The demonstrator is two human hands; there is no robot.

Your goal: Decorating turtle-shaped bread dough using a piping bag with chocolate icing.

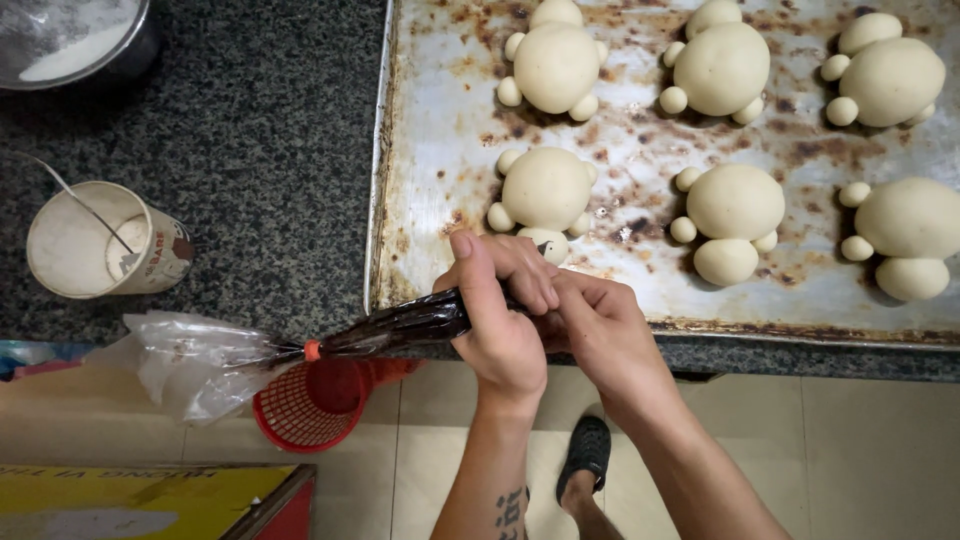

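- The left hand is wrapped around a dark piping bag, with the thumb laid up along it and the fingers closed over the top.
- The right hand is closed too; its fingers meet the left fingers at the front end of the bag and pinch there.
- The bag lies almost level, with its long axis going left to right. The tip, hidden under the fingers, points right toward the tray; the tail, tied with an orange band, points left, and loose clear plastic spreads out past it.
- The bag is over the front edge of the dark speckled counter, at the near left corner of the tray.
- Just beyond the fingers is a pale dough figure, a big ball with small balls around it; five more lie on the rusty tray.
- On the counter to the left a paper cup lies tilted.
- A red basket is on the floor below.
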